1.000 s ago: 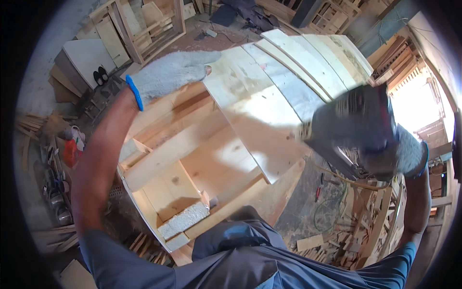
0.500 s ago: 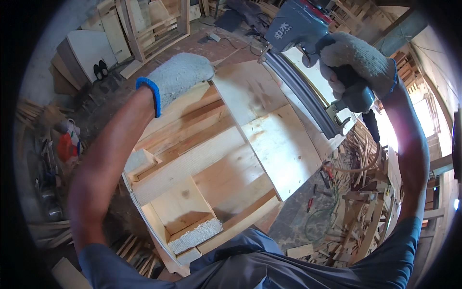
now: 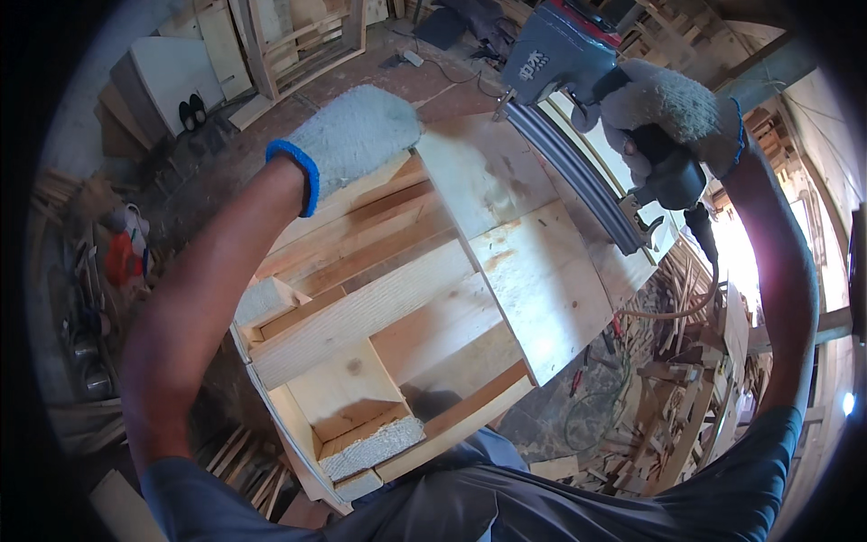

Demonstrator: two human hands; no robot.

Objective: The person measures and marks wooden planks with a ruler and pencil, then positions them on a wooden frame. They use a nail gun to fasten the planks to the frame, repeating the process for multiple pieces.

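Observation:
My right hand [image 3: 664,113], in a white knit glove, is wrapped round the handle of a grey pneumatic nail gun [image 3: 564,59]. Its long dark magazine [image 3: 578,176] slants above the far right part of the work, and a hose hangs from its handle end. Below lies a wooden frame [image 3: 361,307] with rails and a box-like compartment. Thin plywood panels [image 3: 542,271] cover its right side. My left hand [image 3: 357,135], gloved with a blue cuff, is closed over the frame's far rail, beside a panel's corner. Its fingertips are mostly hidden.
Wood offcuts [image 3: 668,406] are heaped on the floor at the right, near a hand tool with red handles [image 3: 575,383]. At the far left a white board [image 3: 172,86] leans with dark shoes [image 3: 192,114] beside it. An orange-red item [image 3: 122,259] lies left.
In the view, the frame, panels and my left hand have shifted slightly right. My right hand keeps its grip on the nail gun, which sits little changed above the panels.

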